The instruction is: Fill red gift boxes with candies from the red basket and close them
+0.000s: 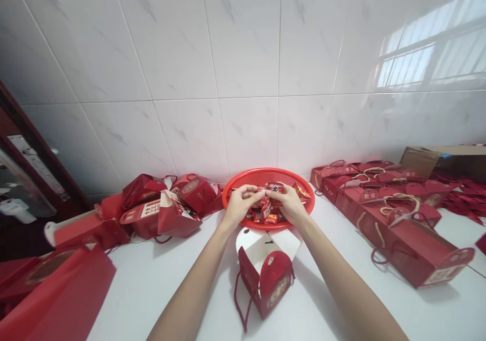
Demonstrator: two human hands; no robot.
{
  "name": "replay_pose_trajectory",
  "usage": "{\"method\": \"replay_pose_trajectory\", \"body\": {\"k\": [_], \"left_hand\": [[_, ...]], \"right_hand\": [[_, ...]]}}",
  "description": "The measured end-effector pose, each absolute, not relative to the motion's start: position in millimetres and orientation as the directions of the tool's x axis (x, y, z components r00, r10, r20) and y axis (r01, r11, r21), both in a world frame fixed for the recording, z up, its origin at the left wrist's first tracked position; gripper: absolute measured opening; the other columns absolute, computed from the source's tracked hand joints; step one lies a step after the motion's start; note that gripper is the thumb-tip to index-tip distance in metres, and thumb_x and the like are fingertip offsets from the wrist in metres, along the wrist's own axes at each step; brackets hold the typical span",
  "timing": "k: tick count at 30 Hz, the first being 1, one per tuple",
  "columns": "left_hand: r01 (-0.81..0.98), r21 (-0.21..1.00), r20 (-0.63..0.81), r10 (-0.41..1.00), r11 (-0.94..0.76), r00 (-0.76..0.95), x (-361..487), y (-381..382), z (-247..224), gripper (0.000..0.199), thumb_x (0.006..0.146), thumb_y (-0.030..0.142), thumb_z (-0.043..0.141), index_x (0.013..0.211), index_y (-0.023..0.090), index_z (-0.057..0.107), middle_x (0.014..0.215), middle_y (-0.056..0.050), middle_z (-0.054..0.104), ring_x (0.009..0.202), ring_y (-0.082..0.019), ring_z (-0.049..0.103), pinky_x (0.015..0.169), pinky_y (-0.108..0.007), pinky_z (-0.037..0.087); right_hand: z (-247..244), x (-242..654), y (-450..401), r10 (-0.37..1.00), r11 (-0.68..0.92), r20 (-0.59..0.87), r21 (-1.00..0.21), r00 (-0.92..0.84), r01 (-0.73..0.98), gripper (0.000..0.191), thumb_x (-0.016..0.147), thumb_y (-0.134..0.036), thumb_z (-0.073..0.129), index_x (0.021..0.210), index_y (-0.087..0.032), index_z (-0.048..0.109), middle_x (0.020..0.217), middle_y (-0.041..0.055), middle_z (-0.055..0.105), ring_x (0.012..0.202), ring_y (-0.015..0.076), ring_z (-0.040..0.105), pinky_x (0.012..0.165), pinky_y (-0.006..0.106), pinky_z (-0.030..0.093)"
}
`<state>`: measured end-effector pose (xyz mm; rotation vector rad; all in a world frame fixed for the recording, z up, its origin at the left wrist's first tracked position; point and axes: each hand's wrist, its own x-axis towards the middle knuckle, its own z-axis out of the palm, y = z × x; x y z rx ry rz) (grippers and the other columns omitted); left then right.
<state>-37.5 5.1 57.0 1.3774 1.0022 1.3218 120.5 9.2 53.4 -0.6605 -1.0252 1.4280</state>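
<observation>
Over a red plastic basket (246, 175), my left hand (242, 204) and my right hand (287, 202) meet with fingertips almost touching. Both are closed in a pinch on red-wrapped candy (266, 208); fingers partly cover it, so how many pieces are held is unclear. More shiny wrapped candies, mostly red with some gold (301, 193), lie in the basket below. Between my forearms an open red gift box (273, 280) stands on the white table, its flaps spread and white inside showing. A dark red cord handle (243, 313) hangs from its side.
To the right, several closed red gift boxes (360, 214) with cord handles stand in rows. A cardboard carton (419, 161) of red material is behind them. Several boxes (178, 209) pile up on the left, with larger red ones (64, 295) nearer. A tiled wall (246, 52) rises behind.
</observation>
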Motion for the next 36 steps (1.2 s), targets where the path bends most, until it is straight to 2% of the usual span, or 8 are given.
{"method": "replay_pose_trajectory", "body": {"k": [5, 9, 13, 15, 19, 24, 29, 36], "left_hand": [[0.042, 0.969, 0.236, 0.965, -0.242, 0.112, -37, 4, 56, 0.050, 0.062, 0.053, 0.084, 0.089, 0.018, 0.062, 0.071, 0.001, 0.071, 0.069, -0.019, 0.072, 0.066, -0.030, 0.060], [0.177, 0.928, 0.297, 0.938, -0.328, 0.179, -38, 2, 56, 0.046, 0.074, 0.054, 0.074, 0.101, 0.016, 0.069, 0.095, -0.008, 0.077, 0.091, -0.025, 0.073, 0.075, -0.033, 0.060], [0.266, 0.897, 0.283, 0.920, -0.354, 0.272, -39, 1, 51, 0.059, 0.070, 0.042, 0.081, 0.121, 0.014, 0.067, 0.099, -0.010, 0.078, 0.088, -0.026, 0.074, 0.078, -0.036, 0.059], [0.222, 0.914, 0.275, 0.922, -0.339, 0.274, -40, 2, 49, 0.063, 0.068, 0.038, 0.083, 0.124, 0.013, 0.066, 0.099, -0.011, 0.078, 0.087, -0.026, 0.074, 0.079, -0.037, 0.060], [0.064, 0.938, 0.331, 0.933, -0.342, 0.140, -42, 7, 48, 0.056, 0.063, 0.035, 0.086, 0.112, 0.013, 0.070, 0.110, -0.014, 0.077, 0.102, -0.029, 0.073, 0.092, -0.041, 0.058], [-0.056, 0.911, 0.407, 0.912, -0.409, -0.042, -40, 11, 50, 0.050, 0.066, 0.039, 0.085, 0.107, 0.013, 0.071, 0.112, -0.013, 0.077, 0.108, -0.030, 0.071, 0.098, -0.043, 0.056], [-0.094, 0.894, 0.435, 0.899, -0.438, -0.048, -35, 9, 48, 0.048, 0.070, 0.040, 0.083, 0.108, 0.015, 0.070, 0.113, -0.013, 0.076, 0.103, -0.029, 0.074, 0.095, -0.043, 0.058], [0.012, 0.908, 0.419, 0.908, -0.419, 0.003, -34, 7, 45, 0.049, 0.070, 0.041, 0.082, 0.110, 0.016, 0.070, 0.110, -0.013, 0.076, 0.097, -0.028, 0.074, 0.089, -0.042, 0.058]], "right_hand": [[52, 119, 9, 0.978, 0.163, 0.201, -0.908, -0.061, -0.386, 0.040, 0.052, -0.031, 0.089, 0.085, -0.017, 0.072, 0.080, 0.0022, 0.074, 0.073, 0.0187, 0.067, 0.071, 0.031, 0.053], [49, 119, 10, 0.975, 0.177, 0.213, -0.911, -0.059, -0.374, 0.039, 0.056, -0.034, 0.088, 0.087, -0.018, 0.071, 0.078, 0.0018, 0.073, 0.071, 0.0191, 0.067, 0.068, 0.031, 0.053], [45, 119, 12, 0.969, 0.193, 0.236, -0.904, -0.068, -0.381, 0.037, 0.058, -0.034, 0.087, 0.086, -0.018, 0.069, 0.078, 0.0015, 0.073, 0.068, 0.0177, 0.066, 0.063, 0.029, 0.051], [46, 119, 12, 0.969, 0.193, 0.239, -0.897, -0.068, -0.397, 0.037, 0.057, -0.034, 0.088, 0.086, -0.017, 0.070, 0.079, 0.0020, 0.073, 0.070, 0.0179, 0.067, 0.064, 0.029, 0.052], [52, 120, 11, 0.984, 0.112, 0.163, -0.867, -0.064, -0.485, 0.037, 0.058, -0.034, 0.088, 0.087, -0.018, 0.071, 0.086, 0.0036, 0.075, 0.075, 0.0195, 0.068, 0.063, 0.029, 0.053], [57, 125, 10, 0.977, 0.048, 0.169, -0.763, -0.127, -0.645, 0.030, 0.058, -0.029, 0.090, 0.081, -0.019, 0.073, 0.091, 0.0037, 0.076, 0.090, 0.0216, 0.071, 0.070, 0.029, 0.056], [58, 125, 6, 0.912, -0.021, 0.203, -0.844, -0.355, -0.536, 0.031, 0.064, -0.034, 0.088, 0.088, -0.019, 0.076, 0.084, 0.0032, 0.076, 0.085, 0.0202, 0.071, 0.072, 0.029, 0.056], [58, 125, 4, 0.921, -0.016, 0.180, -0.868, -0.346, -0.496, 0.036, 0.060, -0.036, 0.090, 0.089, -0.018, 0.077, 0.082, 0.0022, 0.075, 0.075, 0.0160, 0.069, 0.067, 0.025, 0.055]]}}
